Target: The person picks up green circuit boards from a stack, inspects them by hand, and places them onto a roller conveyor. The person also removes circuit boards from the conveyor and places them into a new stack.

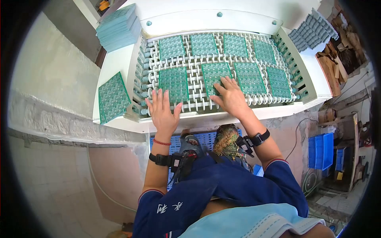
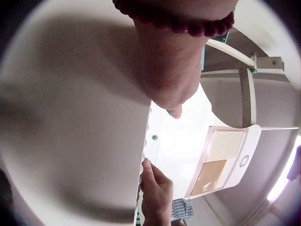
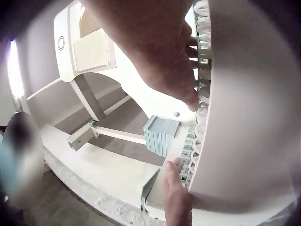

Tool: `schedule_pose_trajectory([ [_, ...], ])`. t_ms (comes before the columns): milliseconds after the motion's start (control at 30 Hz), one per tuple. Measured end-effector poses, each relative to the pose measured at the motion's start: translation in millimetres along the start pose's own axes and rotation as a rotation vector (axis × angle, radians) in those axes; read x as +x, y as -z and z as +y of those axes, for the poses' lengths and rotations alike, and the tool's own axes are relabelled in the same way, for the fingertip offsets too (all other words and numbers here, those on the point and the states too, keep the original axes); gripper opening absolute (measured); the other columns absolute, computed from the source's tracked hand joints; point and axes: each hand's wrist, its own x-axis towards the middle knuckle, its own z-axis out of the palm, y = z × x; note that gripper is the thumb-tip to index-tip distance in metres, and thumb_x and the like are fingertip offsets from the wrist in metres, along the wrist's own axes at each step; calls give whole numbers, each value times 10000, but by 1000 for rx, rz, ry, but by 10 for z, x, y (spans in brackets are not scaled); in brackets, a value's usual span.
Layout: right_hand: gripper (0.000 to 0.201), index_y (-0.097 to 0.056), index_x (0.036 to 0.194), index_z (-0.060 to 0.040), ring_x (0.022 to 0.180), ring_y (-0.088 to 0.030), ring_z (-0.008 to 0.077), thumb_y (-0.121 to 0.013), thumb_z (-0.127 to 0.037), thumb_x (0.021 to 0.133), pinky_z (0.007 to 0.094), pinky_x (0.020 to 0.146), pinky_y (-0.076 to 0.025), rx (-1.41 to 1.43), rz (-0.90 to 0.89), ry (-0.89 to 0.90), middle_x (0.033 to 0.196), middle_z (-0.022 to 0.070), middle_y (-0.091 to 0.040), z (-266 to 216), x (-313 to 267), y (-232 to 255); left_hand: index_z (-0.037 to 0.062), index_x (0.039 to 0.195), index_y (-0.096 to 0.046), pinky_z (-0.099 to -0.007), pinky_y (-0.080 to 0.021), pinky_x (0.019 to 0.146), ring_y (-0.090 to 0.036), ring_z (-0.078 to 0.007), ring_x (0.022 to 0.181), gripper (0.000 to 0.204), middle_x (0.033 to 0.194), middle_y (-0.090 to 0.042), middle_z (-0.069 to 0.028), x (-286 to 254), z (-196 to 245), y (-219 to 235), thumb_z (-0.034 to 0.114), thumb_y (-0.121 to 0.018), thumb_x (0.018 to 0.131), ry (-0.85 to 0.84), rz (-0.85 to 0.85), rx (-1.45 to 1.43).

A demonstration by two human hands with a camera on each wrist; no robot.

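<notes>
Green circuit boards lie in two rows on a bed of white roller wheels (image 1: pixel 194 93). My left hand (image 1: pixel 163 116), fingers extended, is at the near edge of the leftmost front board (image 1: pixel 174 82). My right hand (image 1: pixel 232 97) rests its fingers over the lower right part of the neighbouring front board (image 1: pixel 214 71), hiding that corner. To the right of it lies another front board (image 1: pixel 250 77). In the left wrist view, the left hand (image 2: pixel 171 77) reaches over the machine's white front wall (image 2: pixel 75 117). The right wrist view has the right hand (image 3: pixel 164 70) along the rollers.
A single circuit board (image 1: pixel 114 98) lies on the white left ledge. Behind it stands a tall stack of boards (image 1: pixel 119 29). At the back right are stacked grey corrugated pieces (image 1: pixel 313 31). Blue bins (image 1: pixel 320 150) stand lower right, and a blue slatted mat (image 1: pixel 208 139) lies underfoot.
</notes>
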Motion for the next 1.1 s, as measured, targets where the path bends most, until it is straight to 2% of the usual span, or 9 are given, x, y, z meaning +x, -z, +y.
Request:
schedule_pose_trajectory([
  [233,409,-622,1051,-35,1152,-469,420,-690,-312,758,487,1005,-337,117,-18,-18,1159,238,-543,-77,186,-87,-15,1176,-519,-467,-275,1041,-388,-363,1246,422,1247,-502,-191,-31,-40,103,174,-611,810,-47,96,-238],
  [333,391,-631,1029,-17,1073,-536,394,-700,-292,759,459,924,-422,82,75,63,1121,227,-570,-249,276,-31,-27,1164,-521,-443,-335,1007,-459,-372,1180,388,1224,-521,-192,-136,-101,281,125,-581,813,-53,177,-385],
  [433,356,-645,987,5,941,-606,363,-704,-270,768,396,796,-495,412,-19,24,1042,212,-612,-591,390,60,-40,1137,-533,-405,-431,908,-554,-342,1032,357,1150,-558,-190,-304,-171,566,86,-565,804,-84,309,-344],
  [533,346,-646,972,28,825,-638,323,-693,-262,788,339,697,-512,674,-93,91,975,199,-637,-875,548,29,-46,1142,-513,-351,-461,781,-574,-283,884,351,1017,-605,-163,-559,-295,796,91,-569,823,204,484,-347],
  [600,368,-642,973,43,779,-651,248,-682,-281,804,313,697,-507,890,-182,19,900,167,-655,-1046,670,-100,-54,1226,-447,-293,-445,720,-554,-211,800,398,942,-610,-139,-553,-411,889,116,-526,874,423,718,-545],
  [700,417,-633,1000,50,763,-647,194,-668,-324,818,292,659,-519,1066,-333,-96,895,140,-649,-1369,959,-211,-79,1289,-365,-279,-451,701,-580,-182,770,466,894,-636,-134,-459,-617,1133,173,-489,917,567,635,-484],
  [800,476,-608,1044,72,771,-636,181,-643,-355,838,280,624,-544,1152,-506,-219,904,133,-633,-1674,1276,-274,-103,1323,-301,-260,-497,629,-601,-154,745,543,888,-642,-132,-355,-779,1284,250,-469,946,686,378,-433],
  [900,489,-586,1008,115,745,-638,195,-639,-342,841,302,529,-558,1246,-591,-330,869,153,-620,-1946,1428,-304,-129,1326,-270,-256,-503,597,-610,-150,711,589,881,-652,-134,-347,-788,1282,274,-469,946,661,343,-459],
  [1100,399,-560,973,113,658,-608,183,-664,-243,826,307,502,-561,1421,-712,-503,843,121,-599,-2046,1507,-426,-125,1319,-295,-260,-511,618,-627,-154,710,561,861,-663,-137,-354,-600,1246,215,-508,927,684,428,-766],
])
